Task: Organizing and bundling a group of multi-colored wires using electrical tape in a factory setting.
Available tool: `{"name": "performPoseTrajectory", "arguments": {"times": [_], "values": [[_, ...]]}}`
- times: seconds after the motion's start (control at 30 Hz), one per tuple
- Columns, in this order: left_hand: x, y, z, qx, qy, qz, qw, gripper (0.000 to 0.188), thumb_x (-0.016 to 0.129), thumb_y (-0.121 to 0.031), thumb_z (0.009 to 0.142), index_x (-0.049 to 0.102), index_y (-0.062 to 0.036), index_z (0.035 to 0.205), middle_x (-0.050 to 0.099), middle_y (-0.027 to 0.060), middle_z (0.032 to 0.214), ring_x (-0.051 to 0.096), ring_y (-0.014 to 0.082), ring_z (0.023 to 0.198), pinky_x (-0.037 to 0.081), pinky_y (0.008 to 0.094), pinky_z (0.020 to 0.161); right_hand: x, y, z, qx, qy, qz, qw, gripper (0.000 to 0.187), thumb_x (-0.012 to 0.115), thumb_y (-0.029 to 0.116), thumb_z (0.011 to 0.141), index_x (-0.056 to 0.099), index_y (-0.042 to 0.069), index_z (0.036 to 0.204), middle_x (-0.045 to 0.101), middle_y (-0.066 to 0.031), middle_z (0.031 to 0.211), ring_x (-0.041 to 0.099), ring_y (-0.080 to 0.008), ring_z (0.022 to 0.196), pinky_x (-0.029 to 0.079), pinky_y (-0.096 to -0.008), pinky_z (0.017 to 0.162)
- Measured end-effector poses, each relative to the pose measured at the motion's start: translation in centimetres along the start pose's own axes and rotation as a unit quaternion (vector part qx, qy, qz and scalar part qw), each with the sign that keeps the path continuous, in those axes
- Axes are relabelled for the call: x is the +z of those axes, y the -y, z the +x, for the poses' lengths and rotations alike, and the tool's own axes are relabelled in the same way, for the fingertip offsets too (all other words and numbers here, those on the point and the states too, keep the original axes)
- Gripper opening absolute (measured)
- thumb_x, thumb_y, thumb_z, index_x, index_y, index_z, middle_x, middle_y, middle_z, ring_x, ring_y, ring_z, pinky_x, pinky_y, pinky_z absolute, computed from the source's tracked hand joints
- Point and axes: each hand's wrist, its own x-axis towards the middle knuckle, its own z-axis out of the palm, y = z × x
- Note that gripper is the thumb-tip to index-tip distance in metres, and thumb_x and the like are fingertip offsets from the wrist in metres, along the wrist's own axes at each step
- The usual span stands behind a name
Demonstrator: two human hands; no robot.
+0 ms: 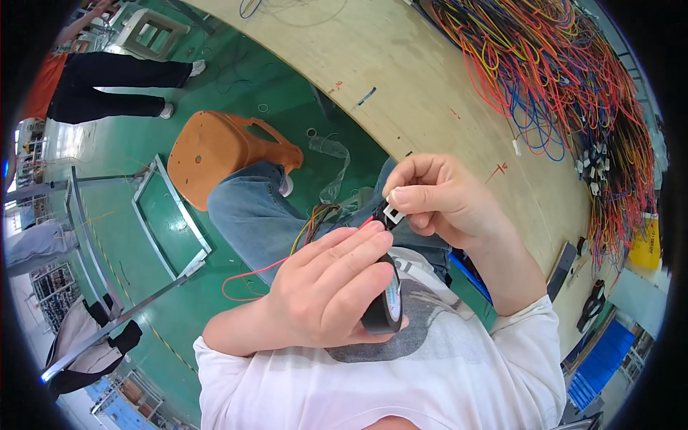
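In front of my chest, my left hand (326,290) is closed around a roll of black tape (378,317). Its fingers also press against the end of a wire bundle (322,215) with red, yellow and dark strands. My right hand (451,201) pinches a small white connector (393,213) at that end, thumb against the forefinger. Black wrapping shows just below the connector, close to my left fingertips. A thin red wire (247,278) loops out to the left of my left hand. My left palm and the wires inside it are hidden.
The wooden table (387,79) curves along my right, with a big heap of coloured wires (545,72) on it. An orange stool (215,154) stands left, near a metal frame (172,215). Another person's dark-trousered legs (122,82) are at the far left.
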Motion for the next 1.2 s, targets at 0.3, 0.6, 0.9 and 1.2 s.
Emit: {"name": "performPoseTrajectory", "arguments": {"times": [0.3,0.6,0.9,1.2], "values": [[1.7,-1.1,0.3,-0.074,-0.082,0.036,0.993,0.073,0.081,-0.026,0.049,0.039,0.0006,0.103,0.058,0.0224,0.093,0.056,0.0342,0.084,0.047,0.0369,0.070,1.5,-0.4,-0.2,-0.111,-0.058,-0.010,0.992,0.013,0.065,0.010,0.073,0.057,0.001,0.079,0.056,-0.0023,0.067,0.048,-0.0055,0.052,0.036,-0.0182,0.043],[2.2,-1.4,0.3,-0.097,-0.096,0.061,0.989,0.080,0.081,-0.025,0.048,0.035,0.0011,0.108,0.056,0.0205,0.099,0.048,0.0290,0.093,0.041,0.0331,0.077,1.8,-1.2,0.4,-0.142,-0.072,0.004,0.987,0.011,0.063,0.009,0.075,0.057,0.003,0.082,0.053,0.0008,0.064,0.043,-0.0026,0.048,0.031,-0.0153,0.041],[4.1,0.4,0.2,-0.017,-0.103,0.171,0.980,0.067,0.061,-0.056,0.065,0.048,0.0024,0.095,0.058,0.0176,0.095,0.047,0.0276,0.092,0.039,0.0379,0.074,1.3,-0.5,0.0,-0.135,-0.062,0.017,0.989,0.013,0.065,0.009,0.074,0.058,0.001,0.081,0.057,-0.0014,0.070,0.047,-0.0028,0.054,0.033,-0.0152,0.044],[2.4,2.3,1.5,-0.179,-0.081,0.001,0.980,0.058,0.078,-0.014,0.056,0.044,-0.0052,0.101,0.049,0.0076,0.079,0.047,0.0152,0.064,0.039,0.0257,0.054,1.7,-0.1,-1.1,-0.154,-0.056,-0.039,0.986,0.013,0.064,0.008,0.073,0.058,0.000,0.082,0.056,-0.0012,0.068,0.048,-0.0036,0.057,0.037,-0.0161,0.049]]}}
